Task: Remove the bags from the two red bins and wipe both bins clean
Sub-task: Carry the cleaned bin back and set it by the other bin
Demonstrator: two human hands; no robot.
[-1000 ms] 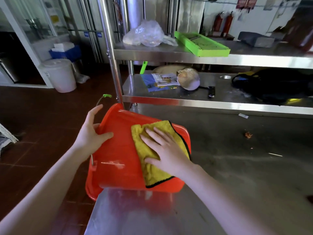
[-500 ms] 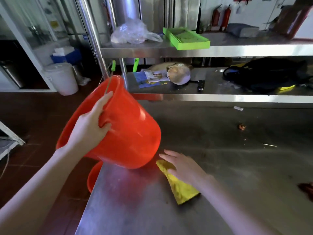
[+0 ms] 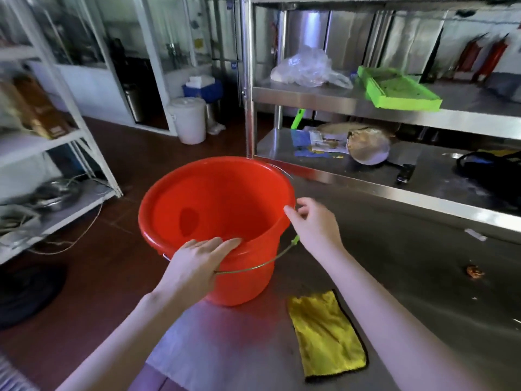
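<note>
Steadying the upright bin point(image 3: 214, 198) at the table point(image 3: 394, 277) corner, left hand point(image 3: 197, 266) hooks close-pressed fingers over its near rim, right hand point(image 3: 313, 224) pinches the side rim; wiping inside seems next, needing the cloth point(image 3: 327, 334) lying beside it

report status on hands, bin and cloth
Left hand grips near rim of red bin, right hand pinches its right rim. Bin upright at table corner, no bag inside. Yellow cloth flat on table, clear of both hands.
</note>
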